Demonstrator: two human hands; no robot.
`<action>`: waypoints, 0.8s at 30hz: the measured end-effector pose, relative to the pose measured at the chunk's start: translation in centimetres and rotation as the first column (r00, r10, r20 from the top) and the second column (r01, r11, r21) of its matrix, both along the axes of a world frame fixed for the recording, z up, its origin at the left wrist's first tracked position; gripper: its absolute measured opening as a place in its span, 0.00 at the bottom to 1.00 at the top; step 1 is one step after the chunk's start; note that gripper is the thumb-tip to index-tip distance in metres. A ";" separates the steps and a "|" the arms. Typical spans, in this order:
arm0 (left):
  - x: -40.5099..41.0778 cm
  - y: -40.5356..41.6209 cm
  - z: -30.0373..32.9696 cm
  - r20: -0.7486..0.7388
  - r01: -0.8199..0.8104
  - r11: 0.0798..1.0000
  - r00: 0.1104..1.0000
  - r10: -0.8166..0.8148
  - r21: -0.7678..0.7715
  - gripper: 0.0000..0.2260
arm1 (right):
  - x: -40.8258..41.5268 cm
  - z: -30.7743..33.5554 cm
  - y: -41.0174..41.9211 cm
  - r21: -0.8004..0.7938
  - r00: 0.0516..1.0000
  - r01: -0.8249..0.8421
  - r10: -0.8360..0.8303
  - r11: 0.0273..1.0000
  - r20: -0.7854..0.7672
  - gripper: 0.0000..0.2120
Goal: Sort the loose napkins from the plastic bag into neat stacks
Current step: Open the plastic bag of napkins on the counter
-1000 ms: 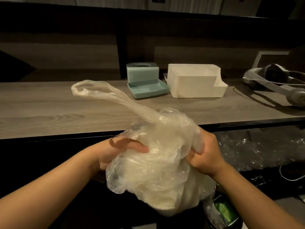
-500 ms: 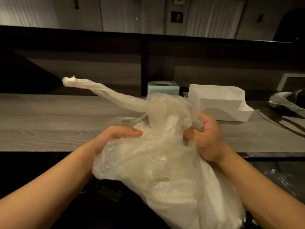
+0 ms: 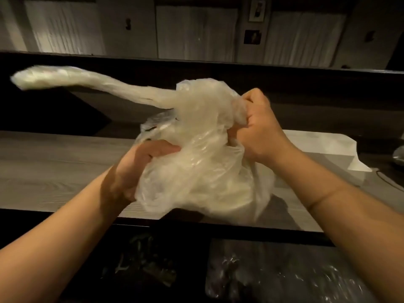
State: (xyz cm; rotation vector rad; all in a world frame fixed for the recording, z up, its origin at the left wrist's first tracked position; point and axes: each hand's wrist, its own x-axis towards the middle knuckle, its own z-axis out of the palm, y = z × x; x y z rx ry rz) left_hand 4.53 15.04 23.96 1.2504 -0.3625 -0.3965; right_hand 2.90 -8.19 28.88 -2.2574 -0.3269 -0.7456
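There is one view only, from the camera on my head, so nothing is shared with a second view. It looks forward and down, along both my forearms, which come in from the bottom corners. It sits close: my left hand (image 3: 140, 169) and right hand (image 3: 260, 125) fill the middle of the frame with the bag (image 3: 203, 162) between them. Beyond them it faces across the counter (image 3: 54, 171) to a dark ledge and a pale wall at the top. The wide lens bends the counter's edges. Below the counter's near edge it takes in dark space.
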 end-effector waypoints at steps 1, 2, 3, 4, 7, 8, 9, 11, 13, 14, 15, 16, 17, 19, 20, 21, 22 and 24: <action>0.0 -0.4 0.1 -0.013 0.022 0.998 1.000 -0.023 -0.051 0.13 | 0.7 0.2 0.4 -0.079 0.995 0.102 -0.100 0.992 0.022 0.14; 0.1 -0.6 0.0 -0.032 -0.001 0.996 0.999 -0.002 -0.090 0.12 | 1.1 0.4 1.0 -0.093 0.988 0.150 -0.147 0.984 0.035 0.14; 0.5 -0.7 -0.3 -0.063 -0.077 0.989 0.996 0.070 -0.123 0.12 | 1.6 0.5 1.6 -0.073 0.988 0.150 -0.149 0.986 0.028 0.12; 1.0 -0.6 -0.9 -0.079 -0.174 0.973 0.983 0.163 -0.152 0.13 | 2.0 0.3 2.2 -0.036 0.994 0.106 -0.106 0.994 0.005 0.10; 2.4 -0.5 -2.7 -0.010 -0.416 0.889 0.907 0.422 -0.191 0.12 | 3.2 -0.5 3.9 0.037 0.999 -0.028 0.029 0.999 -0.026 0.07; 2.4 -0.6 -3.1 0.040 -0.455 0.866 0.880 0.473 -0.208 0.10 | 3.4 -0.6 4.4 0.060 0.998 -0.065 0.066 0.996 -0.015 0.06; 2.6 -0.6 -3.3 0.071 -0.474 0.844 0.860 0.505 -0.252 0.11 | 3.7 -0.8 4.8 0.087 0.994 -0.105 0.106 0.991 -0.008 0.05; 2.5 -1.0 -3.4 0.036 -0.496 0.788 0.838 0.544 -0.365 0.16 | 4.4 -1.2 5.5 0.131 0.979 -0.201 0.204 0.971 -0.006 0.07; 2.9 -1.1 -3.9 0.040 -0.536 0.753 0.804 0.593 -0.382 0.19 | 5.3 -2.0 5.8 0.165 0.949 -0.303 0.313 0.939 -0.037 0.16; 3.5 -1.3 -4.6 0.053 -0.564 0.744 0.783 0.620 -0.359 0.18 | 5.7 -2.5 6.0 0.161 0.936 -0.332 0.345 0.930 -0.064 0.22; 3.8 -1.6 -5.0 0.061 -0.584 0.740 0.770 0.635 -0.332 0.18 | 6.2 -3.0 6.0 0.126 0.938 -0.320 0.333 0.939 -0.097 0.29; 4.4 -1.7 -5.8 0.074 -0.597 0.751 0.767 0.637 -0.282 0.16 | 6.9 -3.6 6.2 0.054 0.951 -0.273 0.278 0.960 -0.131 0.35; 4.7 -1.9 -6.2 0.101 -0.586 0.776 0.779 0.619 -0.232 0.15 | 7.5 -4.4 6.3 -0.042 0.969 -0.193 0.184 0.980 -0.162 0.40; 5.6 -1.8 -8.2 0.180 -0.591 0.806 0.789 0.587 -0.041 0.13 | 8.5 -6.5 6.5 -0.208 0.984 -0.003 -0.035 0.978 -0.177 0.37; 6.3 -1.4 -9.5 0.182 -0.573 0.812 0.815 0.551 0.108 0.11 | 9.0 -7.6 6.6 -0.245 0.981 0.070 -0.111 0.967 -0.157 0.32; 6.5 -1.0 -10.4 0.192 -0.523 0.819 0.851 0.488 0.235 0.09 | 9.3 -8.7 6.6 -0.244 0.978 0.112 -0.150 0.963 -0.142 0.28; 7.0 -0.6 -11.1 0.198 -0.474 0.795 0.881 0.430 0.379 0.10 | 9.8 -9.7 6.5 -0.224 0.976 0.127 -0.162 0.966 -0.144 0.26; 8.2 0.6 -11.8 0.345 -0.439 0.729 0.893 0.289 0.525 0.20 | 10.8 -11.1 6.0 -0.178 0.966 0.112 -0.149 0.978 -0.213 0.26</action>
